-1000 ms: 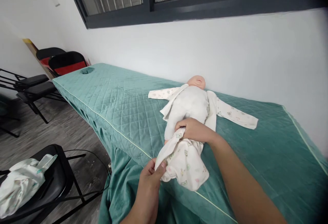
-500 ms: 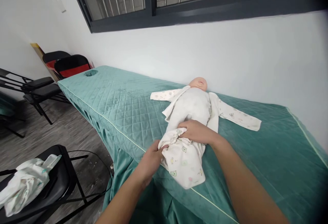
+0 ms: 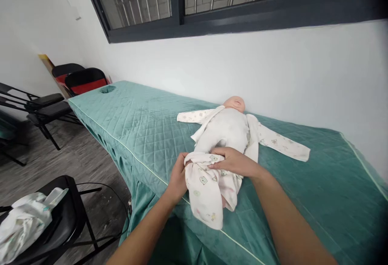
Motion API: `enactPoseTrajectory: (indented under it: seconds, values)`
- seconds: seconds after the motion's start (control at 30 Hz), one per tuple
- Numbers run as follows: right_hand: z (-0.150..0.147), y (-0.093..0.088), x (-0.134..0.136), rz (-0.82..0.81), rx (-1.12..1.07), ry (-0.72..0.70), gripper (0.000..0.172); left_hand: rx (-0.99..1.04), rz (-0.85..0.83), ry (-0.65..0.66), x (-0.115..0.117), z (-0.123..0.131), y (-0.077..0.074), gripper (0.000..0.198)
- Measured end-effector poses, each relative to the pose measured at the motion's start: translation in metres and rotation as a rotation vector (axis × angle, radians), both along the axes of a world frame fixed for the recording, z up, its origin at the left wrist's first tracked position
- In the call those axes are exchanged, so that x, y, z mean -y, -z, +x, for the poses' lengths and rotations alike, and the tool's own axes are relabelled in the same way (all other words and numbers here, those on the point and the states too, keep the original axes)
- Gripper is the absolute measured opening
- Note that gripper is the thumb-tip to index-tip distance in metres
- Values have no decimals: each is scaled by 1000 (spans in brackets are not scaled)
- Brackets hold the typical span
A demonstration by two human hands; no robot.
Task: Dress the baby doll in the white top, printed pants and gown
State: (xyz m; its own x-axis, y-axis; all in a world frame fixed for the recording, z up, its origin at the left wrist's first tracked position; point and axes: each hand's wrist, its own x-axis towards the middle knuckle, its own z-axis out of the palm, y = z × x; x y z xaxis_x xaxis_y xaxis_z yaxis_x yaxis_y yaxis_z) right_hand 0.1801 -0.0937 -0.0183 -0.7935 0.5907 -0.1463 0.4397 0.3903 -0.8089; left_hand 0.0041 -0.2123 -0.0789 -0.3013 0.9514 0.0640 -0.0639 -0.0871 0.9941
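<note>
A baby doll (image 3: 226,127) lies on its back on a green quilted bed (image 3: 136,123), head toward the wall. An open printed top (image 3: 281,143) is spread under it with sleeves out to both sides. Printed white baby trousers (image 3: 206,184) cover the doll's legs, hanging toward the bed's near edge. My left hand (image 3: 177,176) is closed on the trousers' waistband at the doll's left hip. My right hand (image 3: 233,162) grips the waistband on top, at the doll's lower belly.
A black folding chair (image 3: 65,216) at the lower left holds a crumpled white cloth (image 3: 24,222). More black and red chairs (image 3: 75,79) stand at the far left. A white wall and a dark-framed window run behind the bed.
My left hand moved up from the trouser leg end to the waistband. The trousers have been drawn higher on the doll's legs, and the camera tilted slightly.
</note>
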Motion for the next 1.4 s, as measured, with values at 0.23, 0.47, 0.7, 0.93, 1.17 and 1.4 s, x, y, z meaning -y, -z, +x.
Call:
enactPoseTrajectory:
  seconds: [0.23, 0.47, 0.7, 0.93, 1.17, 1.4]
  values:
    - [5, 2, -4, -47, -11, 23, 34, 397, -154, 133, 19, 6, -2, 19]
    - [4, 2, -3, -51, -10, 10, 32, 667, -142, 314, 41, 13, 1, 66]
    - [6, 5, -6, -54, -42, -6, 33, 156, -106, 201, 10, -4, -2, 28]
    - [6, 2, -5, -68, -30, -28, 29, 149, -195, 141, -13, -25, 14, 28]
    - [3, 1, -2, -71, 5, 21, 28, 286, -195, 179, -14, -25, 16, 23]
    - [4, 4, -1, -73, -86, 16, 29, 575, -135, 367, 3, -25, 1, 32]
